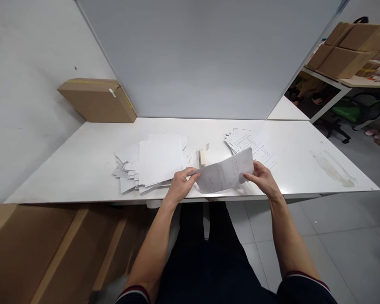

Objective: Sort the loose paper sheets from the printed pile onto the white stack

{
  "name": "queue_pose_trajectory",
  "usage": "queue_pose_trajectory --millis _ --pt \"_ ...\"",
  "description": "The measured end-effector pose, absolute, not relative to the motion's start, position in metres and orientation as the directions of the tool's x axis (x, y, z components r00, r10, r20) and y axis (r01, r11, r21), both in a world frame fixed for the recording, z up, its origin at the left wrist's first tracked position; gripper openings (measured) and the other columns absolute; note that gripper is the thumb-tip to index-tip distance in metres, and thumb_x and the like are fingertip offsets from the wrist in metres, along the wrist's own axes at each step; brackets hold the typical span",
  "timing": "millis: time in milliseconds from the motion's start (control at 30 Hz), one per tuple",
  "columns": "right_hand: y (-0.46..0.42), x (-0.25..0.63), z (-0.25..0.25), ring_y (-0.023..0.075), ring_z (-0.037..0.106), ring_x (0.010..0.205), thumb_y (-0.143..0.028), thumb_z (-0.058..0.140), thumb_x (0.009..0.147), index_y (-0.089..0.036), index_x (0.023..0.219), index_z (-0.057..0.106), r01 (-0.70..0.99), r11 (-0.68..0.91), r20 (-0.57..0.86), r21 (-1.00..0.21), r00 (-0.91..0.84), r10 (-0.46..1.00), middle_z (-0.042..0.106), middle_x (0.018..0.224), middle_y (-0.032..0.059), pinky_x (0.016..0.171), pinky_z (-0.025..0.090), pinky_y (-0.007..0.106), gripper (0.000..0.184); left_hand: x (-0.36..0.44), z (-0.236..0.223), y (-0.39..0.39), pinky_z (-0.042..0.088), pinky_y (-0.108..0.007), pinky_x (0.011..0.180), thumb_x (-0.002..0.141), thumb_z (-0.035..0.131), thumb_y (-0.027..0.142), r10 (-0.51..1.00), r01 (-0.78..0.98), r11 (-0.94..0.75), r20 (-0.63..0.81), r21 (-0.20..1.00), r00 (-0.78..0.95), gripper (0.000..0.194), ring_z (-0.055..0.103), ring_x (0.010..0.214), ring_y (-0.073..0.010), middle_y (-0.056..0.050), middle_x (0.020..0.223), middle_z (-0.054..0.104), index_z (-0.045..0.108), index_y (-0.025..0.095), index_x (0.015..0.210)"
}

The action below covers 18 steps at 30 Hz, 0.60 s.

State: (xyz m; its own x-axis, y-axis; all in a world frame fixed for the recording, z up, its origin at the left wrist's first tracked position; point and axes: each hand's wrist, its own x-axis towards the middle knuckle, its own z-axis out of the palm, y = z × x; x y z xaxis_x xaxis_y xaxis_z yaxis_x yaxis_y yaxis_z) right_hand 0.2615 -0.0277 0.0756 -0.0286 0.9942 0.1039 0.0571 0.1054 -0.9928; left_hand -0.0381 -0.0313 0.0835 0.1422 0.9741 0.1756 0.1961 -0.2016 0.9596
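Near the front edge of the white table, a sheet of paper (223,173) is held up and tilted between my two hands; faint marks show on it. My left hand (182,183) pinches its left end, thumb on top. At the right end, my right hand (262,179) grips it between thumb and fingers. Left of the sheet lies an untidy stack of white papers (161,160), with smaller loose pieces (126,173) at its left side. A small beige stapler-like object (202,157) sits just behind the sheet. Printed papers (250,141) are fanned out behind it to the right.
A cardboard box (98,101) stands at the table's back left against the wall. A tall grey panel (196,59) rises along the back edge of the table (297,160). Large cardboard boxes (50,253) are below left. A green chair (348,109) is at far right.
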Motion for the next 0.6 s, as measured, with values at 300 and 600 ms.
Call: queue_pose_trajectory --millis 300,600 --pt "-0.027 0.240 0.054 0.0202 0.063 0.078 -0.037 0.072 0.068 -0.021 0.078 0.071 0.108 0.122 0.128 -0.987 0.047 0.991 0.069 0.080 0.0029 0.076 0.051 0.037 0.019 -0.035 0.078 -0.032 0.049 -0.029 0.079 0.073 0.069 0.035 0.977 0.069 -0.208 0.204 0.976 0.056 0.026 0.063 0.086 -0.0194 -0.004 0.090 0.071 0.068 0.022 0.096" --pt "-0.031 0.232 0.048 0.0230 0.066 0.080 -0.038 0.073 0.065 -0.020 0.079 0.070 0.104 0.030 0.042 -0.994 0.119 0.992 0.072 0.081 0.0039 0.076 0.051 0.039 0.023 -0.029 0.047 -0.022 0.049 -0.030 0.079 0.076 0.065 0.041 0.990 0.006 -0.138 0.138 0.990 0.037 0.028 0.063 0.084 -0.0190 -0.004 0.088 0.071 0.070 0.018 0.091"
